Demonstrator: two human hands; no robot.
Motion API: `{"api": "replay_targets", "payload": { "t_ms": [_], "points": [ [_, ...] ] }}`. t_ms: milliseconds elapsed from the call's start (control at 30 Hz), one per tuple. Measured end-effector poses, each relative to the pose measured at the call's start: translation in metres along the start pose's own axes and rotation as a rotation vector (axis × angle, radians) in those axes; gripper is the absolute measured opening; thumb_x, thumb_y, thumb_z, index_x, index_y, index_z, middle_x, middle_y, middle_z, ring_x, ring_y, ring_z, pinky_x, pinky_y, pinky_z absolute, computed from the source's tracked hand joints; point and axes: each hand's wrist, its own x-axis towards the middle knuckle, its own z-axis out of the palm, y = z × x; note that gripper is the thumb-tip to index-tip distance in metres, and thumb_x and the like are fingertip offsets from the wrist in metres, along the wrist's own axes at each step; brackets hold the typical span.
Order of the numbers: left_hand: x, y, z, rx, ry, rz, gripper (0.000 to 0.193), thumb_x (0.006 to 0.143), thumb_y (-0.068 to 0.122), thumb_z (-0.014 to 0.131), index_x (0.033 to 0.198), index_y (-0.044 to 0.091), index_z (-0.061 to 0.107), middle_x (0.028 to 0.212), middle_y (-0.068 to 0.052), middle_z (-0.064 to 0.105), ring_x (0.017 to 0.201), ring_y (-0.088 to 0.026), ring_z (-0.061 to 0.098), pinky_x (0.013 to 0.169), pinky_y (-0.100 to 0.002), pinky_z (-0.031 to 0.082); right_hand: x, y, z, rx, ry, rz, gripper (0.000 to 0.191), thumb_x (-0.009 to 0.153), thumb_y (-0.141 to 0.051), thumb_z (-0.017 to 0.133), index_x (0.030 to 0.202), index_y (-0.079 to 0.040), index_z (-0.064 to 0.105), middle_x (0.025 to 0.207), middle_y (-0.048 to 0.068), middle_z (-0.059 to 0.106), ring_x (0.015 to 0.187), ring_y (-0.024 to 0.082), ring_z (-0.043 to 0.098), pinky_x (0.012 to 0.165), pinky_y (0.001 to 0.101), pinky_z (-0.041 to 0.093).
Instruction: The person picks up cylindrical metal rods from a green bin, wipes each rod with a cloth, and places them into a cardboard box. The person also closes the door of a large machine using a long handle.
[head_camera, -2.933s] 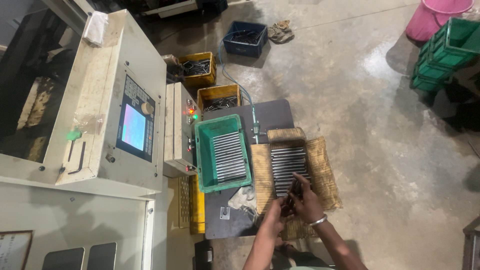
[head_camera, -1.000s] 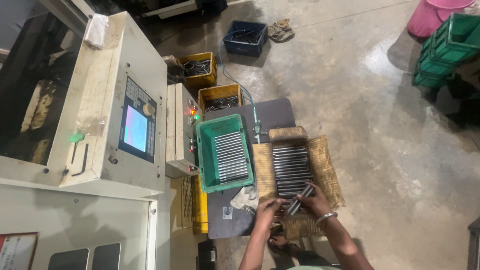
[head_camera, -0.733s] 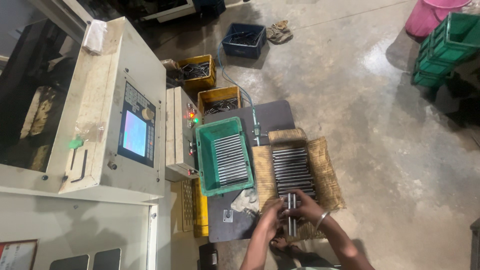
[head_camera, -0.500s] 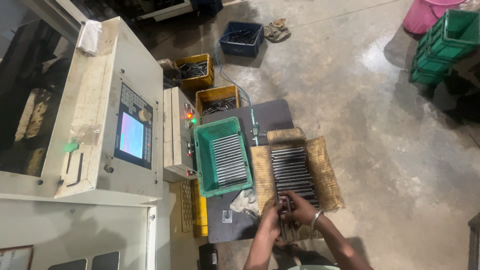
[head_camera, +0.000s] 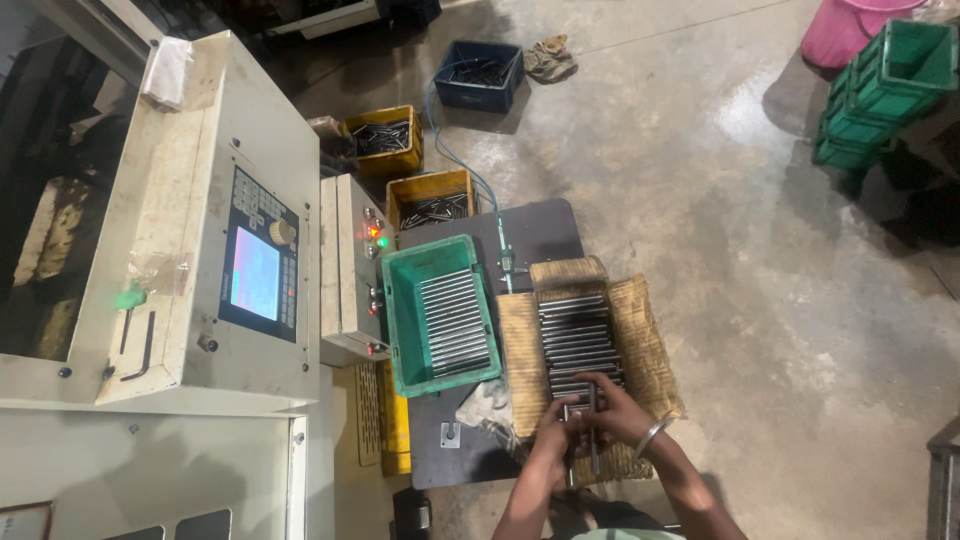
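Low in the frame, a little right of centre, both hands meet over the near end of a row of metal rods (head_camera: 578, 340). The right hand (head_camera: 622, 412) has its fingers curled around a few loose rods (head_camera: 593, 432); the left hand (head_camera: 555, 428) presses against the same bundle from the left side, fingers bent, though how tightly it closes cannot be told at this size. A metal bangle (head_camera: 651, 436) sits on the right wrist.

The held rods stand with their long axis running up and down the frame, one end towards the person, the other towards the row. The rods in the row lie the other way, each one left to right, stacked in a band going up the frame from the hands.

That row rests on a piece of sacking (head_camera: 645, 340) spread over a dark table (head_camera: 535, 230). Just left of it is a green crate (head_camera: 398, 320) with more rods laid inside. Further left stands a machine's control panel (head_camera: 258, 275) with a lit screen. Yellow bins (head_camera: 381, 160) of parts sit on the floor above.
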Motion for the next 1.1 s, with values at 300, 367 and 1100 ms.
{"api": "replay_targets", "payload": {
  "t_ms": [300,367,1100],
  "points": [
    [0.017,-0.017,-0.009,-0.032,-0.039,0.017,0.042,0.092,-0.006,0.052,0.126,0.015,0.064,0.086,-0.008,0.066,0.064,-0.018,0.062,0.053,-0.031,0.049,-0.009,0.001,0.002,0.126,0.013,-0.062,0.078,0.083,0.005,0.070,0.149,-0.024,0.039,0.085,0.014,0.074,0.069,0.023,0.072,0.054,0.0368,0.058],
    [0.022,-0.012,-0.002,-0.085,-0.035,0.052,0.038,0.096,-0.003,0.057,0.130,0.011,0.066,0.093,-0.005,0.069,0.071,-0.013,0.063,0.061,-0.029,0.055,-0.013,-0.001,0.003,0.240,-0.036,-0.080,0.079,0.083,0.007,0.068,0.149,-0.025,0.039,0.088,0.014,0.074,0.073,0.023,0.074,0.058,0.0365,0.060],
    [-0.054,-0.013,-0.012,0.056,-0.231,0.364,0.049,0.107,0.031,0.044,0.142,-0.002,0.053,0.131,-0.014,0.056,0.109,-0.022,0.050,0.090,-0.033,0.041,-0.030,0.002,0.011,0.215,-0.003,-0.362,0.080,0.081,0.013,0.070,0.146,-0.021,0.039,0.097,0.009,0.073,0.090,0.018,0.075,0.077,0.0355,0.068]
  ]
}}
